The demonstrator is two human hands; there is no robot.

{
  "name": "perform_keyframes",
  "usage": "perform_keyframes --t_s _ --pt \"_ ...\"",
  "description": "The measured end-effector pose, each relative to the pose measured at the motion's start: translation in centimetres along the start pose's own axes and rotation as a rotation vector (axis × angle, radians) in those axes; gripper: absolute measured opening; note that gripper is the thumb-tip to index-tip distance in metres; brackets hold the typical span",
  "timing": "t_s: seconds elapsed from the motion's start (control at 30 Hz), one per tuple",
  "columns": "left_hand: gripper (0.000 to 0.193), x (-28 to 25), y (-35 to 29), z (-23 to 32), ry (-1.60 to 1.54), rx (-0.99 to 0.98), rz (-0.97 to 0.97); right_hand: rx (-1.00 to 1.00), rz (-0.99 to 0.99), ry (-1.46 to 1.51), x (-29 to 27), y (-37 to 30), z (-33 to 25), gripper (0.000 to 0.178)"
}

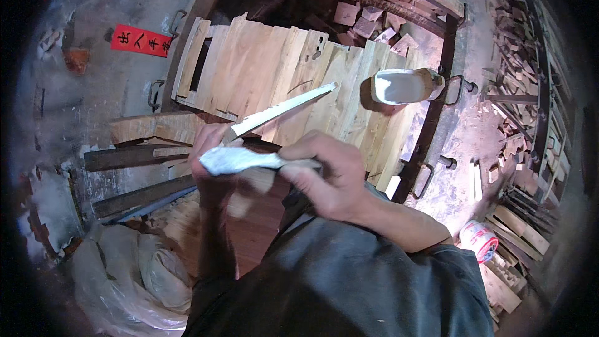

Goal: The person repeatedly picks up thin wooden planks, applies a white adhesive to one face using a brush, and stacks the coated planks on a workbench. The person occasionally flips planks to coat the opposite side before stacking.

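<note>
My left hand (211, 140) is closed around the near end of a wooden strip (284, 111). The strip points away and to the right over a row of boards, its upper edge covered in white paste. In my right hand (331, 175) is the handle of a flat spreader (240, 160), pinched between thumb and fingers. White paste coats its broad head, which lies across in front of my left hand; bristles cannot be made out. Farther right, an open cut-down container (401, 85) of white paste stands on the boards.
Pale boards (281, 56) lie side by side within a dark metal frame (430, 125). Wood blocks (368, 22) are heaped behind them, and offcuts (515, 75) pile up at right. Dark beams (143, 196) and a plastic bag (134, 274) are at left; a tape roll (479, 241) is at lower right.
</note>
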State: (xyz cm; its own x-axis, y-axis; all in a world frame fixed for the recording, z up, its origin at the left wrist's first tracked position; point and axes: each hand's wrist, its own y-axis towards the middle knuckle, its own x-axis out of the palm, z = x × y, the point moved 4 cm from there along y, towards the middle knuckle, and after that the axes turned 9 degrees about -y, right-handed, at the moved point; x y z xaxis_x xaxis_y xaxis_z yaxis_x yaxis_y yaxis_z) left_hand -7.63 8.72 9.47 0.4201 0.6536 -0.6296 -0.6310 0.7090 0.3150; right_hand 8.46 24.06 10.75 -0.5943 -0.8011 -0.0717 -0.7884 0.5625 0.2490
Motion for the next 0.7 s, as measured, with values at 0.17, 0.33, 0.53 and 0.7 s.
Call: perform_keyframes --t_s 0.17,0.33,0.53,0.7 --pt "0.022 -0.1 0.0 0.8 0.009 -0.026 0.029 0.372 0.345 -0.196 -7.6 -2.3 7.4 0.013" --pt "0.021 -0.3 0.0 0.7 -0.037 -0.013 0.03 0.38 0.569 -0.668 -16.4 -4.8 15.2 0.014" --pt "0.024 -0.2 -0.4 -0.1 -0.065 -0.072 0.015 0.47 0.533 -0.917 -17.1 -4.9 18.5 0.019" --pt "0.021 -0.3 -0.4 -0.9 -0.036 -0.055 0.049 0.376 0.623 -0.545 -14.3 -3.6 16.7 0.015"
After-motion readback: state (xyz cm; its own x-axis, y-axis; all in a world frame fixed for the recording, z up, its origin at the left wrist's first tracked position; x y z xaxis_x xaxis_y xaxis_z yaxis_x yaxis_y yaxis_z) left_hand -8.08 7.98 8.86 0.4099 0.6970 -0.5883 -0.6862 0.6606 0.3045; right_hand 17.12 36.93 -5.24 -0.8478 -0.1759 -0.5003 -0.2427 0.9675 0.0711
